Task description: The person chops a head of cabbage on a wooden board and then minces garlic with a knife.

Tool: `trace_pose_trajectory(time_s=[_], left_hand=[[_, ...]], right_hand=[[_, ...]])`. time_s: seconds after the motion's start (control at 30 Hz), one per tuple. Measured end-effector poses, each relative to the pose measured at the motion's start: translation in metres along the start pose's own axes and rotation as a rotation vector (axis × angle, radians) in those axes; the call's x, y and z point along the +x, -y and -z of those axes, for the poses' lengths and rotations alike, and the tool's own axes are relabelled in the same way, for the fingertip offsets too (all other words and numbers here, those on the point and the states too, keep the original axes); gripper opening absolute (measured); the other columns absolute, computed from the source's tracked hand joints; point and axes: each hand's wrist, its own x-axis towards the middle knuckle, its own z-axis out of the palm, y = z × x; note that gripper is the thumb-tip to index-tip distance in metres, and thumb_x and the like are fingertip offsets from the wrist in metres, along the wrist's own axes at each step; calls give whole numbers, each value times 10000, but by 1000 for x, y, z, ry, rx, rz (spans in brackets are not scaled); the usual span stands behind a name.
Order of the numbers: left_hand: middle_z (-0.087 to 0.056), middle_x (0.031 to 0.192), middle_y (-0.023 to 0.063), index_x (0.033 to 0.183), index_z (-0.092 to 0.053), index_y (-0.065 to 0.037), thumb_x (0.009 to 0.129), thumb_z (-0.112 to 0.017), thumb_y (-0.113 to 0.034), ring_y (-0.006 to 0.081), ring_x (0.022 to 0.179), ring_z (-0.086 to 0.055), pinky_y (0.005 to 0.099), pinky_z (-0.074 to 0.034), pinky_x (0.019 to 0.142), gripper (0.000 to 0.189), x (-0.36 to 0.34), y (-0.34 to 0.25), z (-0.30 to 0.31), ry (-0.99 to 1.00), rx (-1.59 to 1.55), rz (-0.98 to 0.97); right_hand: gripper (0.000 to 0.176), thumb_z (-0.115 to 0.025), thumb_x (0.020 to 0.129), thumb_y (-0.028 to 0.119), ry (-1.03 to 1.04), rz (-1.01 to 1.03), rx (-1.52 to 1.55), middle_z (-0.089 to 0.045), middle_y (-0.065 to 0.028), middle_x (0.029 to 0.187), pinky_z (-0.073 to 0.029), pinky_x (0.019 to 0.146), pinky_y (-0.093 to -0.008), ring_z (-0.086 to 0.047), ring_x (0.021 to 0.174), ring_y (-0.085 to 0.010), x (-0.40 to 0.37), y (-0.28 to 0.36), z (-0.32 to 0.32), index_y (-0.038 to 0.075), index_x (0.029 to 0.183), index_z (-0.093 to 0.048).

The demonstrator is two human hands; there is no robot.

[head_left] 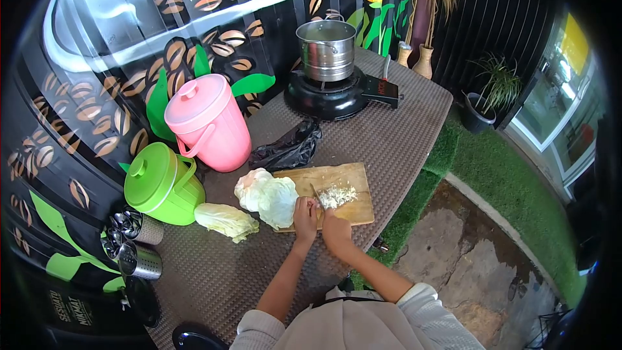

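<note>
Brown woven matting is covering the table point(402, 136), with a wall painted in a coffee-bean pattern running behind it.

At far left, steel cups point(138, 260) are standing near the edge. A green lidded jug point(162, 183) is sitting beside them, and a loose leaf point(227, 221) is lying just in front of it. A pink lidded jug point(207, 122) is standing behind.

The cabbage point(267, 198) is resting half on the left end of the cutting board point(359, 210), whose long axis is running left to right. The left hand point(306, 215) is lying at the cabbage's right edge, fingers curling together and pressing it down. It is the nearer hand, and the cabbage is lying directly left of its fingertips.

The right hand point(335, 228) is sitting just beside it, fingers clamping the handle of a knife point(315, 196). The blade is pointing away from the person, between the left hand and the shredded pile point(339, 196).

A black bag point(288, 149) is lying behind the board, apart from both hands. Well back, a pot point(326, 48) is sitting on a stove point(337, 96). Nothing is obstructing the blade.
</note>
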Motion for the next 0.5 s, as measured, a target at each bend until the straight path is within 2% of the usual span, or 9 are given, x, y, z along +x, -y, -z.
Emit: trace_pose_trajectory(time_s=[0.03,0.07,0.13,0.2,0.27,0.33,0.4,0.43,0.5], left_hand=[[-544,851,146,867,-522,11,839,-593,44,312,784,-578,379,-472,692,84,0,1,0,28,-37,38],[-539,874,155,886,-522,9,863,-573,15,342,806,-565,406,-461,698,56,2,1,-1,52,-76,73],[-548,846,145,857,-523,12,837,-594,35,315,779,-574,378,-469,690,78,3,-5,-2,21,-61,65],[-556,819,135,829,-524,14,811,-615,56,288,752,-584,350,-478,682,102,4,-8,1,-9,-41,61],[-558,816,134,829,-528,9,806,-609,49,292,744,-574,357,-469,684,93,5,-9,3,21,-71,54],[-557,813,133,829,-529,7,802,-601,53,294,746,-571,361,-465,686,89,5,-4,0,18,-70,49],[-556,810,133,829,-531,5,798,-593,57,296,748,-568,365,-461,689,87,1,-3,3,21,-62,46],[-554,807,133,831,-531,5,796,-587,64,296,752,-567,367,-459,689,89,2,-6,4,19,-61,40],[-552,804,132,832,-532,4,794,-581,71,296,757,-566,369,-457,688,91,5,-7,3,12,-63,29]], right_hand=[[199,-537,878,143,1,-4,2,-690,-166,759,-566,588,-365,-713,698,-275,0,0,11,-14,997,-507],[196,-532,884,148,-32,75,-35,-689,-164,751,-566,584,-369,-711,684,-278,0,-1,24,-11,994,-500],[194,-526,890,154,-65,158,-75,-688,-162,743,-566,580,-372,-709,669,-280,0,-1,29,-9,991,-494],[191,-537,858,107,-67,60,-3,-682,-147,713,-550,537,-360,-703,638,-268,-5,3,14,-18,996,-497],[207,-545,853,109,-63,-15,-56,-685,-150,725,-553,554,-363,-705,658,-274,-5,10,-15,-23,1004,-493],[224,-552,848,111,-56,-88,-107,-687,-153,737,-557,572,-365,-708,677,-280,-4,12,-15,-27,1013,-489],[242,-546,852,114,-38,-13,-1,-688,-164,743,-561,583,-363,-707,678,-288,4,7,-6,-34,1032,-477],[242,-546,852,114,-38,-15,0,-688,-164,743,-561,583,-363,-707,678,-288,4,6,5,-34,1032,-477],[227,-525,867,114,-44,119,-54,-680,-161,711,-559,559,-368,-702,642,-284,3,5,23,-34,1032,-476]])
